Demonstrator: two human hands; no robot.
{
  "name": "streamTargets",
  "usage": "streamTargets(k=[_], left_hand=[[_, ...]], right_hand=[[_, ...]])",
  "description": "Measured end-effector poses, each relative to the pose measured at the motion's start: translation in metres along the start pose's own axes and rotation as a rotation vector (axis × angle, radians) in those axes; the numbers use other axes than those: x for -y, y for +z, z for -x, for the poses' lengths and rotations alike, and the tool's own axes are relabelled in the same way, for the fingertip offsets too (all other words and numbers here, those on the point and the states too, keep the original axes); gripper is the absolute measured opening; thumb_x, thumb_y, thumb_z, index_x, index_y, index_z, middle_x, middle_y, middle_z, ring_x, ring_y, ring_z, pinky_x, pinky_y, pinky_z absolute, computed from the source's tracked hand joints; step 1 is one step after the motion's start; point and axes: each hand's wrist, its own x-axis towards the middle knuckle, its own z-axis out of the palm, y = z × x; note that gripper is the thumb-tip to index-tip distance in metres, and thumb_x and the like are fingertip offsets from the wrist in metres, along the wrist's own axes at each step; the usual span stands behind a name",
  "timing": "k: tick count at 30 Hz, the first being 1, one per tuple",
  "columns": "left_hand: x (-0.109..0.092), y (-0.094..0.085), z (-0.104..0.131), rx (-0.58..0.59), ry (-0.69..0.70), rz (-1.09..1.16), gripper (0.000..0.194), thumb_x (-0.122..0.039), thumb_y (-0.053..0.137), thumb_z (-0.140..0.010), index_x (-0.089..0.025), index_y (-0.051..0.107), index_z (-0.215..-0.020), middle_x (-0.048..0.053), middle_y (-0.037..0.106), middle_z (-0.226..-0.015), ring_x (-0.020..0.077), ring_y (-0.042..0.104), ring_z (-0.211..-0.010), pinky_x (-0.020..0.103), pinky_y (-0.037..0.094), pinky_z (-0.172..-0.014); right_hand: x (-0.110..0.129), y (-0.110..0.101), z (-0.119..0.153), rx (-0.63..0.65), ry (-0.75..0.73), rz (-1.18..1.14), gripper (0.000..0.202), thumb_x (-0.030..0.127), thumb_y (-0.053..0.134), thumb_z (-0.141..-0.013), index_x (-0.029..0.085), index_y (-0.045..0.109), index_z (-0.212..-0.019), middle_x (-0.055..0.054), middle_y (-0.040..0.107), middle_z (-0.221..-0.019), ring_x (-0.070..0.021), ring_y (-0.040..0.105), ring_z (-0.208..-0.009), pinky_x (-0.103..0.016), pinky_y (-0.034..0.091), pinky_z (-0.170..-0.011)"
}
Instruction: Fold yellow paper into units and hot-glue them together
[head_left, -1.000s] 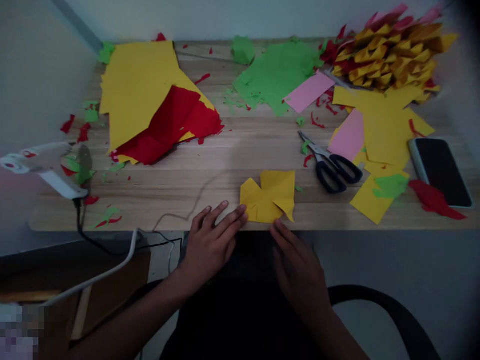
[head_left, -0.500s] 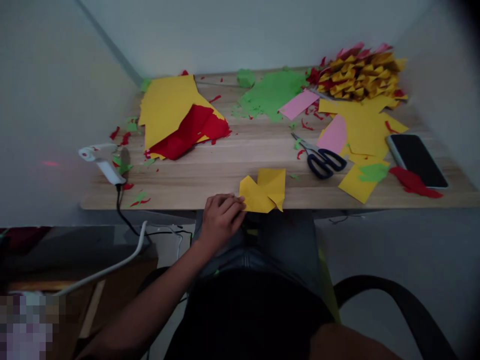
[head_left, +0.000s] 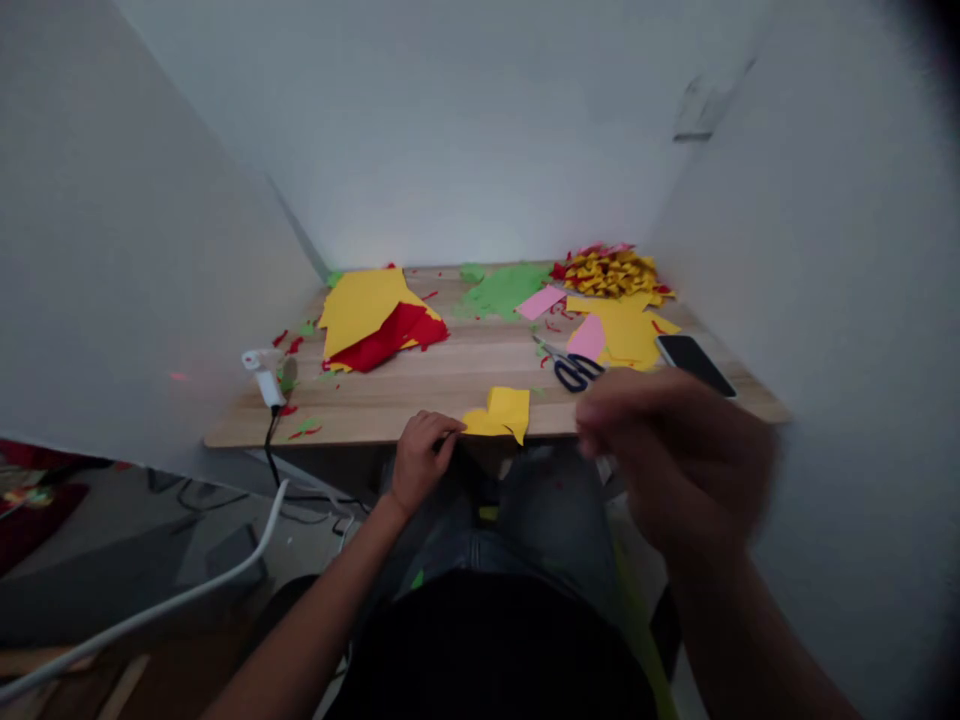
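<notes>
My left hand (head_left: 424, 455) rests at the front edge of the table, pinching the left end of a folded yellow paper piece (head_left: 508, 408) between thumb and fingers. The paper lies partly over the edge, with one corner pointing down. My right hand (head_left: 682, 460) is raised close to the camera at the right, smeared by motion. Its fingers are curled together, and whatever may be in them cannot be made out. Beyond it lie dark-handled scissors (head_left: 571, 372), their blades pointing to the back left.
Yellow sheets (head_left: 364, 308) and red paper (head_left: 390, 338) lie at the left. Green paper (head_left: 510, 290), pink pieces (head_left: 541, 302) and a heap of folded yellow pieces (head_left: 611, 272) are at the back. A phone (head_left: 694, 363) lies right; a white corded tool like a glue gun (head_left: 264, 380) stands left.
The view has tilted up and back, so the table looks smaller. My right hand has come up into view at the right. My left hand keeps its pinch on the yellow paper.
</notes>
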Motion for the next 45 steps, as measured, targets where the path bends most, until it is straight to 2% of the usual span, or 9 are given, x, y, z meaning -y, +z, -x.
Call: streamTargets(k=[4, 7, 15, 24, 27, 30, 33, 38, 45], left_hand=[[-0.04, -0.012, -0.024, -0.255, -0.047, 0.122, 0.007, -0.018, 0.057, -0.094, -0.018, 0.063, -0.092, 0.004, 0.067, -0.089, 0.0166, 0.063, -0.087, 0.03, 0.05, -0.081], [-0.069, -0.015, -0.045, -0.341, -0.075, 0.309, 0.008, -0.016, 0.06, -0.091, -0.019, 0.064, -0.085, 0.003, 0.064, -0.09, 0.0156, 0.063, -0.091, 0.028, 0.05, -0.082], [-0.115, 0.002, -0.084, -0.196, -0.122, 0.665, 0.014, -0.016, 0.065, -0.084, -0.018, 0.068, -0.07, 0.005, 0.065, -0.088, 0.0149, 0.064, -0.083, 0.023, 0.051, -0.067], [-0.142, 0.001, -0.122, 0.016, -0.008, 0.656, 0.019, -0.014, 0.061, -0.083, -0.019, 0.076, -0.073, 0.007, 0.069, -0.086, 0.0167, 0.065, -0.08, 0.024, 0.051, -0.06], [-0.148, -0.002, -0.109, 0.047, -0.154, 0.765, 0.017, -0.022, 0.062, -0.086, -0.021, 0.076, -0.097, 0.007, 0.068, -0.095, 0.0145, 0.064, -0.078, 0.022, 0.051, -0.059], [-0.149, 0.001, -0.094, 0.031, -0.329, 0.916, 0.043, -0.034, 0.07, -0.083, -0.024, 0.064, -0.124, 0.006, 0.067, -0.102, 0.012, 0.062, -0.072, 0.02, 0.051, -0.057], [-0.151, 0.005, -0.089, 0.048, -0.428, 0.975, 0.046, -0.036, 0.081, -0.073, -0.02, 0.065, -0.113, 0.004, 0.066, -0.094, 0.0095, 0.059, -0.065, 0.02, 0.05, -0.057], [-0.151, 0.008, -0.092, 0.027, -0.537, 0.998, 0.034, -0.037, 0.082, -0.07, -0.017, 0.065, -0.092, 0.0, 0.064, -0.076, 0.0104, 0.057, -0.061, 0.019, 0.048, -0.053], [-0.143, 0.007, -0.091, -0.09, -0.649, 1.058, 0.042, -0.038, 0.078, -0.075, -0.021, 0.065, -0.111, 0.006, 0.069, -0.107, 0.0156, 0.066, -0.082, 0.02, 0.053, -0.058]], right_hand=[[-0.034, -0.005, -0.059, 0.041, -0.155, -0.027, 0.013, 0.028, 0.061, -0.09, 0.022, 0.071, -0.097, -0.005, 0.071, -0.1, -0.0213, 0.065, -0.099, -0.039, 0.051, -0.092], [-0.056, -0.006, -0.07, -0.001, -0.118, -0.066, 0.018, 0.032, 0.06, -0.091, 0.02, 0.07, -0.084, -0.007, 0.071, -0.101, -0.0221, 0.064, -0.105, -0.04, 0.048, -0.095], [-0.069, -0.016, -0.058, 0.28, 0.225, -0.27, 0.036, 0.039, 0.071, -0.079, 0.017, 0.069, -0.108, -0.009, 0.072, -0.109, -0.0188, 0.066, -0.089, -0.032, 0.054, -0.076], [-0.058, -0.035, -0.057, 0.296, 0.27, -0.478, 0.029, 0.045, 0.075, -0.075, 0.018, 0.067, -0.082, 0.0, 0.065, -0.074, -0.0113, 0.056, -0.061, -0.023, 0.045, -0.056], [-0.054, -0.034, -0.054, 0.259, 0.295, -0.494, 0.03, 0.045, 0.076, -0.074, 0.018, 0.063, -0.076, 0.001, 0.062, -0.069, -0.0105, 0.053, -0.058, -0.023, 0.042, -0.052], [-0.053, -0.033, -0.052, 0.236, 0.286, -0.456, 0.029, 0.045, 0.076, -0.074, 0.018, 0.063, -0.075, 0.001, 0.061, -0.066, -0.0108, 0.052, -0.057, -0.023, 0.041, -0.051], [-0.052, -0.033, -0.051, 0.229, 0.257, -0.39, 0.029, 0.044, 0.076, -0.075, 0.018, 0.064, -0.073, 0.002, 0.061, -0.065, -0.0102, 0.051, -0.056, -0.022, 0.041, -0.051], [-0.053, -0.031, -0.046, 0.2, 0.187, -0.277, 0.027, 0.038, 0.071, -0.08, 0.018, 0.066, -0.097, -0.002, 0.066, -0.081, -0.0133, 0.059, -0.068, -0.025, 0.049, -0.06], [-0.043, -0.018, -0.03, 0.097, -0.243, 0.206, 0.049, 0.033, 0.074, -0.084, 0.022, 0.056, -0.128, -0.012, 0.062, -0.125, -0.0255, 0.059, -0.115, -0.042, 0.052, -0.096]])
